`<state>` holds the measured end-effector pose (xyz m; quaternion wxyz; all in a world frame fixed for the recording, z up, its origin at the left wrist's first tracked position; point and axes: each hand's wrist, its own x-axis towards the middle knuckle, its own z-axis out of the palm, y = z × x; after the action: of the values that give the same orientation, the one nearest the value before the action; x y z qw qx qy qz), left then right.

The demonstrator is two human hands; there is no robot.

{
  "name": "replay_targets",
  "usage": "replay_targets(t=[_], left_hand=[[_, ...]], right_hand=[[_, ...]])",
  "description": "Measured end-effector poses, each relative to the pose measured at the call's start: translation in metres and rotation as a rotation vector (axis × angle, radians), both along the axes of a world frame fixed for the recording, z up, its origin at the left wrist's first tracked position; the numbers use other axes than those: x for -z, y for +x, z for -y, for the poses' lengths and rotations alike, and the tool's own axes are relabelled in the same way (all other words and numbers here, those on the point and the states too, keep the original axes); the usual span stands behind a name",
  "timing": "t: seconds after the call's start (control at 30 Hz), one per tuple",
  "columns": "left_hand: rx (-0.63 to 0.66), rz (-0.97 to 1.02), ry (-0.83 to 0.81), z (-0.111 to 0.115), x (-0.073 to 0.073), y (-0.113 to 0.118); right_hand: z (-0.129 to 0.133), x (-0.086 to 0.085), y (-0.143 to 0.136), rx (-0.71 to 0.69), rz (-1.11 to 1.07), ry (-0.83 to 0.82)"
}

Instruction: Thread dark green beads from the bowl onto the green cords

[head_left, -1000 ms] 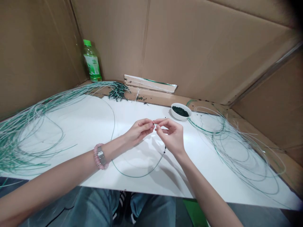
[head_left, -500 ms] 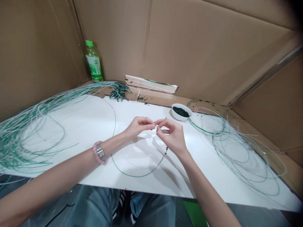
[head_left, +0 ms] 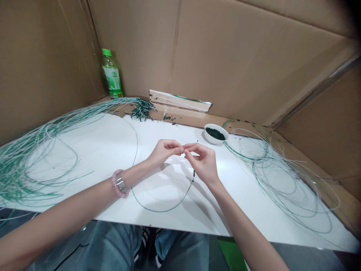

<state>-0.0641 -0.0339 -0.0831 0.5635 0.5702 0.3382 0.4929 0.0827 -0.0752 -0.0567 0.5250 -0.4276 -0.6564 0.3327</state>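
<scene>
Above the middle of the white tabletop, my left hand (head_left: 168, 151) and my right hand (head_left: 201, 160) meet at the fingertips, both pinched. A thin green wire (head_left: 166, 211) rises into my right hand's grip. It loops toward me, passes under my left forearm and curves away to the far side. Several small dark beads (head_left: 194, 174) sit on it just below my right palm. Whatever lies between the left fingertips is hidden. Beyond my right hand stands a white bowl (head_left: 208, 138) of dark green beads (head_left: 216, 133).
A big bundle of green and white wires (head_left: 42, 150) covers the left side, its dark beaded ends (head_left: 141, 110) at the back. More looped wires (head_left: 282, 177) spread on the right. A green bottle (head_left: 112, 77) stands in the back left corner. Cardboard walls (head_left: 225, 56) enclose the table.
Both hands have shifted slightly left, and their fingertips have come closer together. The beaded part of the wire has moved left and a little up with my right hand.
</scene>
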Motion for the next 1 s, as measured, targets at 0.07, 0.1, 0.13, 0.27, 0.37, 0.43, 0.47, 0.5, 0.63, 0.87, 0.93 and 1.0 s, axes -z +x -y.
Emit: replay_targets(t=[0.07,0.1,0.13,0.27,0.37,0.43,0.47,0.5,0.63,0.87,0.93,1.0], left_hand=[[-0.004,-0.016,0.004,0.0000,-0.0020,-0.0001],[-0.009,-0.022,0.004,0.0000,-0.0032,0.0000],[-0.014,-0.028,0.004,0.0000,-0.0044,0.0001],[-0.011,-0.041,0.019,-0.0004,-0.0068,0.0003],[0.005,-0.016,0.038,-0.0004,-0.0063,0.0001],[0.012,-0.004,0.045,-0.0002,-0.0057,-0.0001],[0.013,-0.003,0.047,0.0000,-0.0056,-0.0001],[0.012,-0.005,0.049,0.0001,-0.0054,-0.0001],[-0.004,-0.026,0.053,0.0003,-0.0051,-0.0001],[-0.012,-0.023,0.060,-0.0008,-0.0024,-0.0007],[-0.009,-0.017,0.062,-0.0013,-0.0023,-0.0005],[-0.007,-0.014,0.063,-0.0015,-0.0029,-0.0001]], right_hand=[[-0.0006,-0.0005,-0.0004,0.004,-0.022,-0.016],[-0.0007,-0.0012,-0.0002,0.013,-0.029,-0.021],[-0.0007,-0.0022,0.0003,0.026,-0.029,-0.019],[0.0011,-0.0057,0.0032,0.087,0.081,0.068],[0.0028,-0.0065,0.0043,0.086,0.163,0.127],[0.0034,-0.0067,0.0042,0.078,0.181,0.134],[0.0035,-0.0069,0.0041,0.077,0.187,0.133],[0.0036,-0.0071,0.0040,0.076,0.191,0.132],[0.0039,-0.0077,0.0038,0.064,0.208,0.135],[0.0041,-0.0074,0.0037,0.072,0.196,0.137],[0.0040,-0.0077,0.0037,0.076,0.192,0.130],[0.0041,-0.0080,0.0036,0.070,0.194,0.130]])
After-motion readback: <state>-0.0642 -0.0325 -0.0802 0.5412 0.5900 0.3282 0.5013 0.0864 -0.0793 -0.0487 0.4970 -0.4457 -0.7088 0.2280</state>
